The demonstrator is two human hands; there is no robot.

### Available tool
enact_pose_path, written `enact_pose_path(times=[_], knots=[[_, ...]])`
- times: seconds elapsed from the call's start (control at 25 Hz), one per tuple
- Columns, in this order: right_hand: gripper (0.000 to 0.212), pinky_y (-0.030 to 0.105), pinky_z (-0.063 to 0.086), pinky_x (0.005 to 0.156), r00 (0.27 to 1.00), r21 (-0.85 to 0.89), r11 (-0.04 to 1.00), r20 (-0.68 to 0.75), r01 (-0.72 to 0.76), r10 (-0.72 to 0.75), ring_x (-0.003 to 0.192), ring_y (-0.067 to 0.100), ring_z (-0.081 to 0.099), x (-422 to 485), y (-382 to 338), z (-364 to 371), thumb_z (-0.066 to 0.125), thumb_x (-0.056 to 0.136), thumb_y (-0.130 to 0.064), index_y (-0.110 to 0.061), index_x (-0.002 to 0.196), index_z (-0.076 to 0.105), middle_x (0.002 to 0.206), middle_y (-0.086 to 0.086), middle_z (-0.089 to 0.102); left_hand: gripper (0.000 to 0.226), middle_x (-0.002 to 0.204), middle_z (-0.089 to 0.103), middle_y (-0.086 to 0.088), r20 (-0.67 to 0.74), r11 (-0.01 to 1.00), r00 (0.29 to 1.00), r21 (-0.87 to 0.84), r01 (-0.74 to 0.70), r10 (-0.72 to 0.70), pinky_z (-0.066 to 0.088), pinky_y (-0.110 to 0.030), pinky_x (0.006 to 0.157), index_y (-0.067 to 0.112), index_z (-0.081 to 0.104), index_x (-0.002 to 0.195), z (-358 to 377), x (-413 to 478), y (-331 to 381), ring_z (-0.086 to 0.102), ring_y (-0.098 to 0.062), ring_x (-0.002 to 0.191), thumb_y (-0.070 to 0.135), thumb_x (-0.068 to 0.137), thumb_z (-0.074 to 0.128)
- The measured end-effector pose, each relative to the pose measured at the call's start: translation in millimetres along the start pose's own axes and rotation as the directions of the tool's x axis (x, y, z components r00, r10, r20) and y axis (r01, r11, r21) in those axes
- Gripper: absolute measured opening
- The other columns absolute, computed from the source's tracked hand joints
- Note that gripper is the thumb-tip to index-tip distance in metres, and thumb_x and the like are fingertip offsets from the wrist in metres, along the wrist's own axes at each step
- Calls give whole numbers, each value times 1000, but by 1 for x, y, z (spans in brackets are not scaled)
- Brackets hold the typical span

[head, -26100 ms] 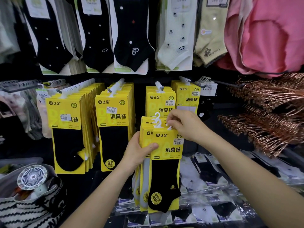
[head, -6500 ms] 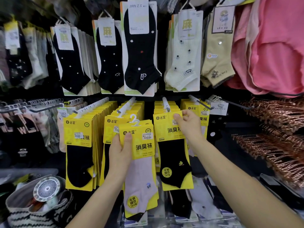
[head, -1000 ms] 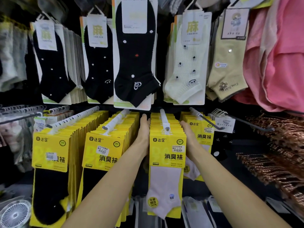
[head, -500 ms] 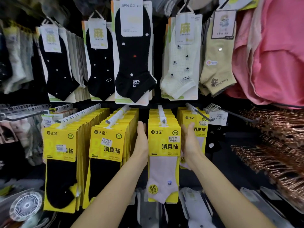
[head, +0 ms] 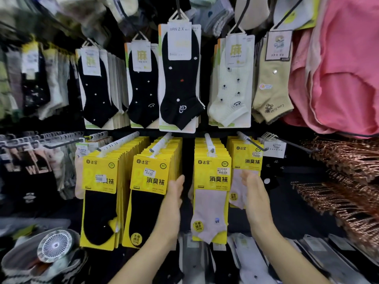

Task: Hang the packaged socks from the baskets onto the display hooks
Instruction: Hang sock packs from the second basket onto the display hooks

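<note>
Okay, pink sock pack [head: 211, 193] hangs at the front of the middle hook [head: 209, 143], so this one looks done; loose packs [head: 320, 257] below still wait. Left hand [head: 174, 193] and right hand [head: 253, 188] both empty, fingers relaxed, either side of that stack. Half a second ago they pressed its sides; now drawn back.

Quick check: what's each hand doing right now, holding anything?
Left hand: open, fingers straight, holding nothing.
Right hand: open, holding nothing.
</note>
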State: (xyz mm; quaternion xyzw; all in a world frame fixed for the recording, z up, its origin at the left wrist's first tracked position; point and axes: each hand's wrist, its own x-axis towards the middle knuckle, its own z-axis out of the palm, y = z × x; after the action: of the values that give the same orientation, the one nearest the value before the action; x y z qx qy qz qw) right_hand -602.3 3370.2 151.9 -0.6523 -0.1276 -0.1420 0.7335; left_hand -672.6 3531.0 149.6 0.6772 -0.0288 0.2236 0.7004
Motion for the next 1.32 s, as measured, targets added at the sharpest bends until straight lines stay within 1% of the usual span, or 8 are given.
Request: enact_pose_path(times=[0.16, 0.32, 0.4, 0.64, 0.8, 0.92, 1.12, 1.32], knots=[[19, 0, 39, 81, 986, -46, 998, 161, 40, -32, 113, -2, 51, -27, 15, 33, 44, 98, -19, -28, 112, 54, 121, -10, 57, 48, 135, 47, 16, -249, 977, 947, 114, -180, 203, 29, -21, 106, 26, 44, 134, -52, -3, 4, 39, 1, 128, 45, 99, 18], [47, 17, 28, 104, 905, -215, 976, 404, -46, 131, 138, 12, 29, -34, 22, 92, 43, 99, -24, -18, 144, 30, 149, -4, 33, 44, 142, 42, 4, -329, 907, 880, 359, -219, 343, 27, -26, 110, 17, 37, 140, -84, 20, -9, 35, -6, 132, 33, 101, 25], [60, 25, 22, 109, 889, -248, 963, 410, -107, 204, 141, 14, 22, -35, 22, 117, 45, 98, -28, -18, 149, 16, 151, -6, 27, 45, 148, 34, 2, -334, 926, 901, 343, -156, 275, 23, -30, 113, 16, 29, 144, -93, 33, -20, 30, -9, 135, 29, 102, 28], [63, 35, 36, 108, 894, -225, 963, 385, -151, 230, 127, 17, 43, -44, 21, 154, 54, 91, -16, -21, 146, 22, 137, 0, 47, 45, 137, 48, -5, -299, 979, 951, 155, 133, -82, 33, -35, 108, 15, 44, 135, -97, 35, -51, 45, -21, 125, 36, 101, 25], [70, 38, 36, 109, 893, -211, 957, 364, -197, 264, 128, 18, 43, -44, 23, 152, 55, 91, -17, -22, 148, 16, 140, 1, 45, 46, 134, 51, -12, -308, 980, 948, 148, 131, -80, 36, -45, 108, 8, 46, 133, -102, 39, -52, 47, -25, 125, 33, 101, 24], [63, 33, 37, 107, 886, -175, 959, 373, -225, 276, 126, 16, 44, -45, 24, 152, 55, 92, -17, -23, 145, 23, 139, 0, 46, 42, 125, 56, -7, -272, 984, 961, 157, 86, -40, 40, -32, 97, 10, 52, 125, -97, 35, -48, 52, -20, 114, 29, 102, 22], [66, 35, 40, 105, 883, -167, 957, 375, -237, 284, 125, 16, 46, -47, 30, 152, 56, 91, -18, -22, 147, 21, 140, 2, 47, 46, 134, 51, -12, -268, 984, 962, 152, 96, -53, 35, -48, 109, 9, 45, 133, -100, 34, -54, 46, -26, 126, 32, 102, 22], [64, 33, 43, 101, 880, -167, 960, 387, -225, 274, 118, 15, 50, -49, 27, 150, 58, 90, -15, -23, 145, 26, 134, -1, 51, 46, 140, 47, -8, -218, 979, 974, 171, 108, -69, 32, -44, 111, 12, 42, 137, -100, 28, -50, 42, -23, 130, 35, 102, 23]])
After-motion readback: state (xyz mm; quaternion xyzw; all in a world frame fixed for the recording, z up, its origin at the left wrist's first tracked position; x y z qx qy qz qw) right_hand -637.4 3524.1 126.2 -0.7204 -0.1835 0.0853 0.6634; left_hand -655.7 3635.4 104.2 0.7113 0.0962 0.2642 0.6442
